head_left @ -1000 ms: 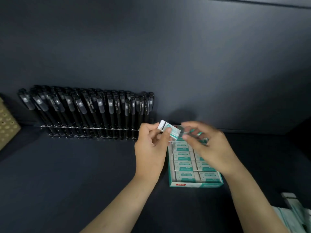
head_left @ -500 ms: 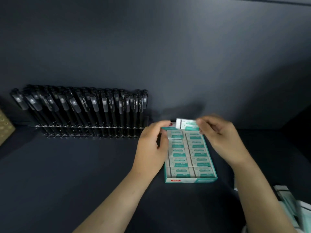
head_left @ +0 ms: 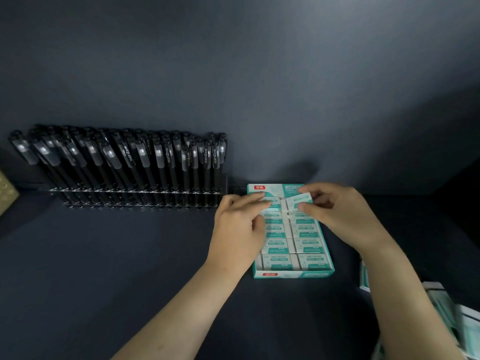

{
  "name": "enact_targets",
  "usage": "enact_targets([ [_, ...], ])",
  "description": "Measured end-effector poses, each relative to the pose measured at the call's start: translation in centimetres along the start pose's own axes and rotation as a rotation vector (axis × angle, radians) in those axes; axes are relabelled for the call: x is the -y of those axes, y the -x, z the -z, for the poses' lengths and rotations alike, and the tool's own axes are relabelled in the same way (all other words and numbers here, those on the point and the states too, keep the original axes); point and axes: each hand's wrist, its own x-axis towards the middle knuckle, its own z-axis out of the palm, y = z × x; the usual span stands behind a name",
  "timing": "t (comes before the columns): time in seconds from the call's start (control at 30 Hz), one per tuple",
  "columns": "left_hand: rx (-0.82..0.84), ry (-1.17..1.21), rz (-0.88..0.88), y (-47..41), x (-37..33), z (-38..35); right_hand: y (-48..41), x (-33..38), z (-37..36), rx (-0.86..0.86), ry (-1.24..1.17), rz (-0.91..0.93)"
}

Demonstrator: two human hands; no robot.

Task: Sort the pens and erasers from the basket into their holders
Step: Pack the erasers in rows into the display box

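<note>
My right hand (head_left: 337, 216) pinches one eraser (head_left: 298, 199) between thumb and fingers, tilted over the far right slot of the eraser box (head_left: 293, 274). My left hand (head_left: 239, 229) lies with straight fingers on the far erasers of the left column, gripping nothing. The box holds two columns of five rows: four erasers lie flat in the right column, while my fingers partly cover the left column. Black pens (head_left: 161, 162) stand upright in the pen rack (head_left: 135, 197), too crowded to count. The rack's right end is just beside the box's far left corner, and both sit near the wall (head_left: 259, 87). Bare dark surface (head_left: 104, 268) spreads left of the box. A tan basket (head_left: 6, 193) shows at the left edge, and blurred packs (head_left: 454, 320) lie at the lower right.
</note>
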Motion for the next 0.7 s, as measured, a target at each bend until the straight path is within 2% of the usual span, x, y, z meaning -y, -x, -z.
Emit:
enact_targets([
  [0.13, 0.004, -0.031, -0.018, -0.1, -0.3, 0.2, -0.3, -0.3, -0.3, -0.08, 0.22, 0.135],
  [0.47, -0.019, -0.242, -0.034, 0.3, -1.0, 0.5, -0.4, -0.5, -0.8, -0.141, 0.455, 0.321],
  [0.57, 0.015, -0.196, -0.009, 0.3, -1.1, 0.8, -0.3, -0.2, -1.1, -0.123, 0.459, 0.297],
  [0.7, 0.086, -0.104, 0.054, 0.1, -1.2, 0.9, -0.2, 0.1, -0.7, -0.062, 0.354, 0.166],
])
